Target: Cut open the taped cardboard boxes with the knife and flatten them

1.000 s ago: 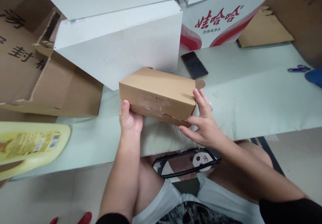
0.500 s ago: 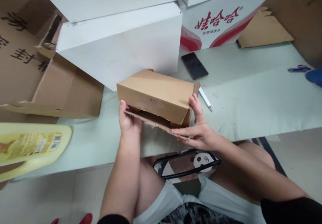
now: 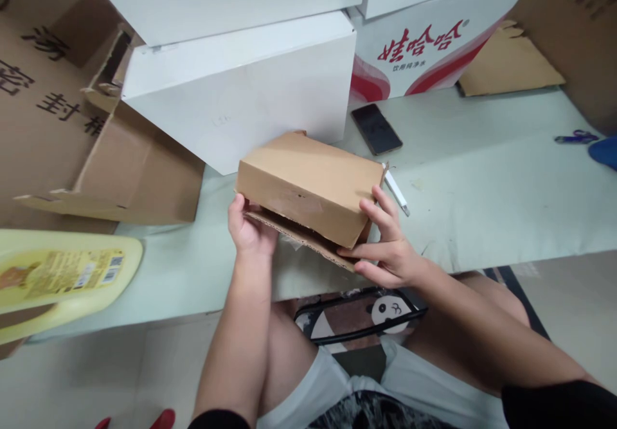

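A small brown cardboard box (image 3: 313, 182) is held just above the near edge of the pale green table (image 3: 482, 185). My left hand (image 3: 248, 227) grips its left end from below, fingers curled under it. At the box's right corner, my right hand (image 3: 385, 246) pinches it, with the thumb on the loose bottom flap (image 3: 308, 239) and fingers up the side. The flap hangs slightly away from the box body.
Large white boxes (image 3: 241, 88) stand right behind the small box. An open brown carton (image 3: 120, 172) lies at the left, a yellow bottle (image 3: 62, 281) at the near left. A dark phone (image 3: 376, 128) and a white pen (image 3: 396, 191) lie to the right, and a red-and-white printed box (image 3: 424, 43) is behind.
The bottom flap came away from the box and now gapes along the near side. The box tilted and shifted slightly to the right, and my right fingers moved onto its right corner.
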Demonstrator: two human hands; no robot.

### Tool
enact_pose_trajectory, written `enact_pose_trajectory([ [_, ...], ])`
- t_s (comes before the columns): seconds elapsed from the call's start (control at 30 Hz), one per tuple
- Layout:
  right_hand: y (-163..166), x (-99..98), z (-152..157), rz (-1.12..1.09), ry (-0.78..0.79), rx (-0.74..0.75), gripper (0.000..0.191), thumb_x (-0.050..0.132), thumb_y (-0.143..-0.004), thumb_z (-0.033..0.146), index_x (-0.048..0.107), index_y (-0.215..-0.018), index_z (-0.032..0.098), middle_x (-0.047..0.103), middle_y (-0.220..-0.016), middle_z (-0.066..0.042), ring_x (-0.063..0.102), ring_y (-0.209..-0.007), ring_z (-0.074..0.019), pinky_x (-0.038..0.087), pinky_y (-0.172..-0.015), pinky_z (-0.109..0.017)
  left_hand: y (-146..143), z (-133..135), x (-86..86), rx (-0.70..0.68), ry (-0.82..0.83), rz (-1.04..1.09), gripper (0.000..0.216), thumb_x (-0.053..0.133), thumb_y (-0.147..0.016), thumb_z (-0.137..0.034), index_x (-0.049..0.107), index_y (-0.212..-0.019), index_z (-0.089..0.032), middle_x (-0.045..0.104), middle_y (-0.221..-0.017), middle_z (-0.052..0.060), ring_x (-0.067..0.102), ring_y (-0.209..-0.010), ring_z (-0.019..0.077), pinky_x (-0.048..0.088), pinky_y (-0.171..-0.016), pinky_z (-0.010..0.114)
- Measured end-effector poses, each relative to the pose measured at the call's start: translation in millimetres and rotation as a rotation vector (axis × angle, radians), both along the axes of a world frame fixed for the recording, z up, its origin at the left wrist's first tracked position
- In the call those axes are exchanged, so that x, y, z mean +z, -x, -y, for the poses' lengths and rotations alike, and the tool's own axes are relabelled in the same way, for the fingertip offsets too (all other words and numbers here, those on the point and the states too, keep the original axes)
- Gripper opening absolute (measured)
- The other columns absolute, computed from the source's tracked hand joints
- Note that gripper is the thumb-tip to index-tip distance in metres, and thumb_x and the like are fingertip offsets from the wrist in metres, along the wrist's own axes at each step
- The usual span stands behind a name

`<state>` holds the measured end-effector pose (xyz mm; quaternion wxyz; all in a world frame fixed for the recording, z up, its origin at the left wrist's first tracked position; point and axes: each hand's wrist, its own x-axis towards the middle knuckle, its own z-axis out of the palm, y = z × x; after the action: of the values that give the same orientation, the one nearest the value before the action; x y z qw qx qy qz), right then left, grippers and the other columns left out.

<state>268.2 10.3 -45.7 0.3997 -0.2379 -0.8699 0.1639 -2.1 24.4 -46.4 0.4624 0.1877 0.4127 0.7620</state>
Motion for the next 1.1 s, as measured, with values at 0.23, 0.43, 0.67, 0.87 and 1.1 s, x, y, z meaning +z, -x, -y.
enact_pose_trajectory([
  [0.23, -0.4, -0.9, -5.3, -0.107, -0.039, -0.062, 0.016, 0.065, -0.086, 0.032, 0.077, -0.096, 0.034, 0.036, -0.168, 0.011, 0.036, -0.154, -0.0382, 0.034, -0.122, -0.062, 3.7, 2.4, -0.8, -0.085, 0.006, -0.019, 0.034, 0.083, -0.069, -0.044, 0.069, -0.092, -0.024, 0.076, -0.092, 0.001, 0.072, -0.097, 0.0222, 0.057, -0.089, 0.033],
  [0.43, 5.1, 2.6, -5.5, -0.156, -0.081, -0.077, 0.013, 0.062, -0.085, 0.024, 0.070, -0.094, 0.031, 0.056, -0.151, 0.000, 0.048, -0.145, -0.0358, 0.039, -0.117, -0.060, -0.6, 2.0, 4.2, -0.069, 0.019, -0.015, 0.035, 0.082, -0.066, -0.043, 0.068, -0.091, -0.022, 0.074, -0.090, 0.002, 0.071, -0.097, 0.0234, 0.056, -0.088, 0.035],
  [0.67, 6.1, 6.9, -6.1, -0.168, -0.092, -0.050, 0.016, 0.060, -0.085, 0.022, 0.066, -0.097, 0.031, 0.063, -0.140, -0.003, 0.054, -0.136, -0.0337, 0.042, -0.113, -0.057, -8.1, 1.8, 12.2, -0.013, 0.015, -0.050, 0.029, 0.077, -0.065, -0.036, 0.063, -0.087, -0.023, 0.070, -0.088, 0.002, 0.067, -0.092, 0.0225, 0.055, -0.083, 0.033],
  [0.87, -8.9, 3.5, -19.9, -0.443, 0.238, -0.311, 0.017, 0.058, -0.094, 0.027, 0.058, -0.110, 0.031, 0.063, -0.135, -0.007, 0.056, -0.136, -0.0319, 0.041, -0.117, -0.059, -1.4, -0.7, 9.2, 0.102, -0.066, -0.112, 0.038, 0.062, -0.049, -0.016, 0.055, -0.086, -0.024, 0.060, -0.082, -0.003, 0.059, -0.077, 0.0171, 0.048, -0.071, 0.027],
  [1.1, -27.2, -13.7, -44.7, -0.303, 0.664, -0.469, 0.037, 0.058, -0.094, 0.051, 0.055, -0.125, 0.032, 0.042, -0.160, -0.011, 0.034, -0.154, -0.0364, 0.035, -0.119, -0.062, 6.0, 4.7, 7.4, -0.076, 0.011, -0.273, 0.068, 0.088, -0.047, -0.016, 0.065, -0.109, -0.031, 0.071, -0.099, -0.002, 0.065, -0.083, 0.0164, 0.050, -0.069, 0.023],
])
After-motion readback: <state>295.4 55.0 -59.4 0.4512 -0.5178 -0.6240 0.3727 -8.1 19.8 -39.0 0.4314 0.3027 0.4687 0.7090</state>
